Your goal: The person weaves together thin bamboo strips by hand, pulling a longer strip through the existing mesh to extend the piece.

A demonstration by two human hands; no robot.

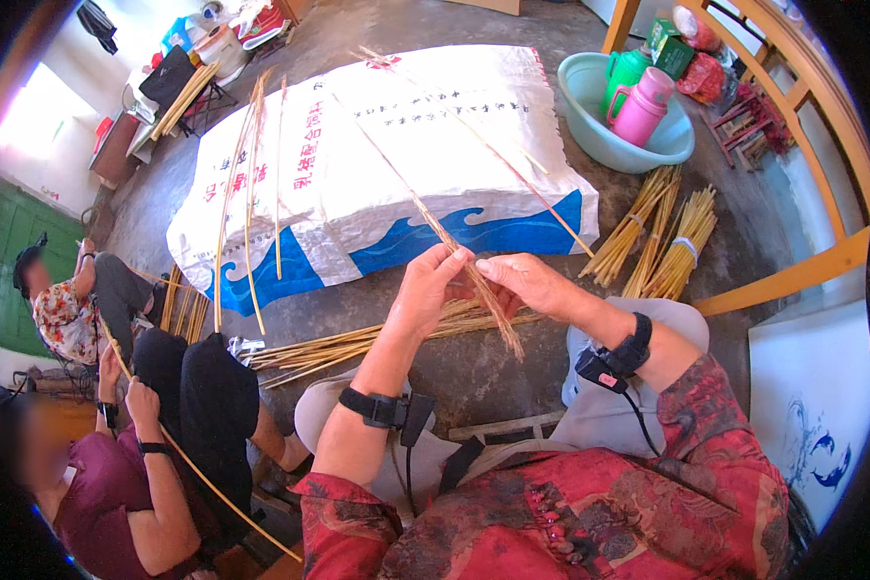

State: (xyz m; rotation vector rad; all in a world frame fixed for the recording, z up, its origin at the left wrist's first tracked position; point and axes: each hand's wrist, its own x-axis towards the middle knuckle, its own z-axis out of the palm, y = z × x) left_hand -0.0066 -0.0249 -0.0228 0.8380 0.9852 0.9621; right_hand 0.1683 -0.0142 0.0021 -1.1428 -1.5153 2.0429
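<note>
In front of me I hold a long, thin bundle of dry stalks (429,215). It slants from the white sheet down toward my lap, and its near end is loose and frayed. My left hand (423,292) grips it with thumb and fingers from the left. Close beside it, my right hand (524,284) pinches the same bundle from the right, its fingers partly hidden. Below my hands, a pile of long straw-coloured stalks (329,354) lies on the floor. More single stalks (278,184) rest on the white sheet (435,126) with its blue wave border.
Tied stalk bundles (684,242) lie to the right, below a pale green basin (609,143) holding a pink flask (642,108) and a green flask (624,77). A wooden frame (793,275) borders the right. On the left, a co-worker in maroon (116,493) holds a long stalk; another person (63,304) sits beyond.
</note>
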